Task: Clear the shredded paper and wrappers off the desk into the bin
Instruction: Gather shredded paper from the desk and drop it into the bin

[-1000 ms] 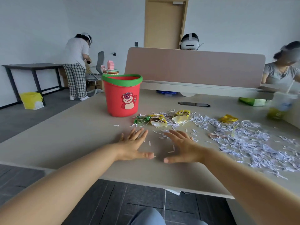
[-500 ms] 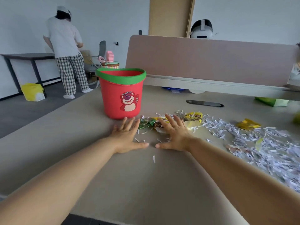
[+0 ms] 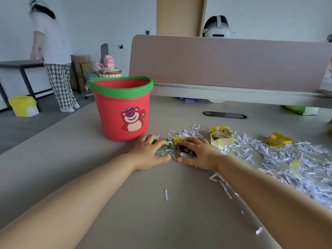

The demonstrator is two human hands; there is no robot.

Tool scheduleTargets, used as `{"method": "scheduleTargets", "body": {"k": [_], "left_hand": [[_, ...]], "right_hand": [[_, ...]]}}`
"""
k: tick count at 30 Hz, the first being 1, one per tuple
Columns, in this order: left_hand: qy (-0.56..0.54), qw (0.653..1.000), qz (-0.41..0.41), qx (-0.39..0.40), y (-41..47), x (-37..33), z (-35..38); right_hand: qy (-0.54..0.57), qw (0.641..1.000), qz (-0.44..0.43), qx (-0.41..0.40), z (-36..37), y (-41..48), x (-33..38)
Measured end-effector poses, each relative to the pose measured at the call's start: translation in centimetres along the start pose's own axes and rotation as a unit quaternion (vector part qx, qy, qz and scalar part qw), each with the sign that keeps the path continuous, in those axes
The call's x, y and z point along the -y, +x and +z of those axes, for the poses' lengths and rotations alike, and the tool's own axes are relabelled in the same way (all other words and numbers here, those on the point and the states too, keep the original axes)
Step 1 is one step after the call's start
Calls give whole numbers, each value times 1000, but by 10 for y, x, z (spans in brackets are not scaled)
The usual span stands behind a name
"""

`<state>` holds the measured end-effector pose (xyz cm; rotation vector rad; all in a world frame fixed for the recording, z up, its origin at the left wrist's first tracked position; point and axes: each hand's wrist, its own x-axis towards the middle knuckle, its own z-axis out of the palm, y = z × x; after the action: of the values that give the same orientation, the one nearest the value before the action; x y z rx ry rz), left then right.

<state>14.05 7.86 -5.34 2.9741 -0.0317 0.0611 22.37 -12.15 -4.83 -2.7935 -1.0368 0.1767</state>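
Note:
A red bin (image 3: 107,121) with a green rim and a bear picture stands on the desk at centre left. Just in front of it, my left hand (image 3: 148,155) rests palm down, its fingers curled over a green wrapper (image 3: 167,143). My right hand (image 3: 200,154) lies beside it, fingers bent over a yellow and brown wrapper (image 3: 180,141). Both thumbs lie flat on the desk, nearly touching. A yellow pouch (image 3: 221,136) and another yellow wrapper (image 3: 277,140) lie further right. Shredded paper (image 3: 291,162) spreads across the right side.
A pink divider panel (image 3: 224,62) borders the beige desk (image 3: 62,162) at the back, with a dark cable slot (image 3: 224,115) before it. A green and white pack (image 3: 300,110) sits far right. A person stands by a dark table at far left. Stray shreds (image 3: 166,194) lie between my arms.
Both hands have slid forward across the desk to the wrappers beside the bin, and their fingers have curled down over them. The view has moved closer to the bin.

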Motion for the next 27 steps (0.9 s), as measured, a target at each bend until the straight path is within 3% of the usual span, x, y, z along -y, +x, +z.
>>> {"method": "scheduleTargets", "body": {"k": [5,14,20,23,27], "left_hand": [[-42,998,16,-33,-7,-3,3],[4,997,-11,-73,-15,-18,1],[-75,988,-53,-124,-22,-19,-3],[-127,979,-42,-155,-26,-21,-14],[-147,964,-35,-218,-33,-20,-47]], "right_hand": [[5,994,-5,-108,5,-18,7],[25,988,-8,-149,9,-28,26],[134,972,2,-195,-3,-36,28],[186,950,-2,-251,-23,-29,32],[247,933,-21,-261,-56,-20,41]]}}
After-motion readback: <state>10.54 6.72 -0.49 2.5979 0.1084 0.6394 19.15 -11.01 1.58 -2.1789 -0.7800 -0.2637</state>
